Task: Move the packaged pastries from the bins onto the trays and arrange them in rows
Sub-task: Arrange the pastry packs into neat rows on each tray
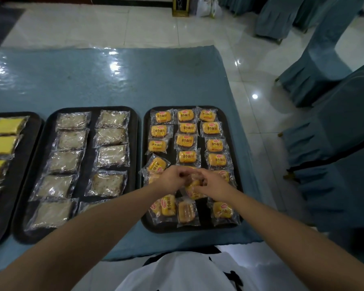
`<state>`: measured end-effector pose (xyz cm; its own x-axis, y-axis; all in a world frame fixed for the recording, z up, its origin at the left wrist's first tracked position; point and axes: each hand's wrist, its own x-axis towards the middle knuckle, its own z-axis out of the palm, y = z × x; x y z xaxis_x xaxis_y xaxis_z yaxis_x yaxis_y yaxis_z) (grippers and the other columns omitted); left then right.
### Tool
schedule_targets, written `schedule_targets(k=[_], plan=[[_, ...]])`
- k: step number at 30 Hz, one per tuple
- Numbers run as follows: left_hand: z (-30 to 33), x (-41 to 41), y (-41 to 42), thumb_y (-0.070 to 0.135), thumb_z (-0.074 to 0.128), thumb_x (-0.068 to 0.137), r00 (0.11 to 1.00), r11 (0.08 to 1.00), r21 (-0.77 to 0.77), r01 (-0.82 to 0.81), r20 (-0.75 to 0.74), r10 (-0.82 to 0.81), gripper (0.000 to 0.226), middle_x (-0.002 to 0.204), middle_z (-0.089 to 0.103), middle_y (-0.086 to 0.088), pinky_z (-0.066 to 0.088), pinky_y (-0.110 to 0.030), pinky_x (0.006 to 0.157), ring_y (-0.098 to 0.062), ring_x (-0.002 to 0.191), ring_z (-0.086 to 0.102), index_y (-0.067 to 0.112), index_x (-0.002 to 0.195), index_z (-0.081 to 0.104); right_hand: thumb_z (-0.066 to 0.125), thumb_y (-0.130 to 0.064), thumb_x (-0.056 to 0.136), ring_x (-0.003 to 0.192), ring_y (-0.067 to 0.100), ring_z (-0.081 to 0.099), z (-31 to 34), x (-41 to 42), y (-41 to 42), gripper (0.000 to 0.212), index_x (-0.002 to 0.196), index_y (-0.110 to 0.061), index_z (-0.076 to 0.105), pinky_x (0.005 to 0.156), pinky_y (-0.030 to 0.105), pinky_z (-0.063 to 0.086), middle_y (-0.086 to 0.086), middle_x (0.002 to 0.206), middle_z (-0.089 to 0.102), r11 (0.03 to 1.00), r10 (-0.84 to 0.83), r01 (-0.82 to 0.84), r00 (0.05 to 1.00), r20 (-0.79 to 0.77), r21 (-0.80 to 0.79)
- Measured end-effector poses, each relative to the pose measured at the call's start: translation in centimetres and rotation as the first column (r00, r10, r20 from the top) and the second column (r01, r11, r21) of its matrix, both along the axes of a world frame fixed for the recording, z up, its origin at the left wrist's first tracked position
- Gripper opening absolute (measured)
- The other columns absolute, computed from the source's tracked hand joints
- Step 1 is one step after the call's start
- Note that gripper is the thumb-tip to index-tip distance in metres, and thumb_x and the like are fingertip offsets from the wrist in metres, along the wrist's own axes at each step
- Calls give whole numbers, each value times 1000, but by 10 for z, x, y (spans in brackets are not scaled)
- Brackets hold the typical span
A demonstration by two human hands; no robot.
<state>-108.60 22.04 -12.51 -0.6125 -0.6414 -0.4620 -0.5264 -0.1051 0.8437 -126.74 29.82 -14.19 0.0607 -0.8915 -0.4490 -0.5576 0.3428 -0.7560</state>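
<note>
- Pinching one wrapped orange pastry [194, 185] between them, the left hand [172, 178] and right hand [213, 185] curl their fingers on its clear wrapper above the right tray [241, 185].
- Orange packets fill that tray in rough rows.
- Pale pastries [72, 139] line the middle tray [90, 143]; yellow ones [2, 143] sit far left.

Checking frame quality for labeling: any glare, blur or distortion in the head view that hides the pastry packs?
Head view: ceiling-light glare streaks the blue table cover and the floor; plastic wrap on the pale packs shines, dulling detail. Wide-angle bending curves the table edges. The left hand and right hand are slightly soft over the orange packs' tray; labels farther up stay readable.
</note>
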Motion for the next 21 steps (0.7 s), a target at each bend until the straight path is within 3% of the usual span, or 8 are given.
schedule_targets(k=[3,5,9,11,13,15,18,21], plan=[[-1,-9,1,18,63,99,993,985,-131,-109,19,113,24,99,69,10,44,-9,62,4,81,64,23,121,67,76,-23,87,88,15,66,-8,-4,-2,20,101,-27,62,76,33,56,-8,96,67,989,-144,145,989,-30,23],[-11,-6,5,23,61,99,985,957,-279,-72,132,113,27,115,64,9,51,-18,77,-6,98,62,26,126,63,77,-25,86,89,19,66,-14,-13,1,20,99,-17,64,79,35,55,1,95,68,959,-276,279,959,-59,54],[-49,8,27,37,60,96,836,864,-293,410,499,-228,49,140,50,0,39,-47,112,-22,128,47,29,142,45,75,-30,88,87,16,66,-23,-32,18,21,98,-14,65,68,25,50,-1,95,68,889,-443,450,892,-95,84],[-71,15,40,45,58,94,658,725,-240,645,657,-368,69,152,40,-5,19,-53,122,-30,143,30,23,153,30,75,-34,86,80,17,70,-31,-41,27,21,95,-17,66,71,33,57,-2,88,71,848,-507,518,854,-114,112],[-90,18,50,48,61,91,597,632,-272,725,706,-381,80,154,37,-7,10,-51,123,-32,146,25,20,155,23,75,-40,82,77,20,73,-36,-46,34,29,96,-17,66,76,38,59,0,82,74,827,-533,545,838,-114,137],[-99,17,57,44,62,91,617,599,-337,727,703,-353,81,153,38,-7,6,-50,123,-32,145,24,18,156,21,76,-49,77,80,20,73,-42,-49,38,48,108,-16,62,79,39,59,0,92,73,803,-568,576,818,-94,154],[-101,16,60,44,63,90,670,582,-406,704,650,-358,78,146,42,-4,5,-49,125,-29,143,27,19,155,27,76,-35,85,79,17,70,-40,-46,37,41,115,-19,52,71,33,57,3,104,68,782,-597,596,800,-60,181],[-93,22,61,48,65,90,798,669,-468,578,495,-343,63,133,45,1,35,-40,112,-25,127,42,23,144,42,71,-26,92,67,18,71,-39,-38,33,36,120,-20,48,60,31,57,8,102,69,798,-558,536,830,2,275]])
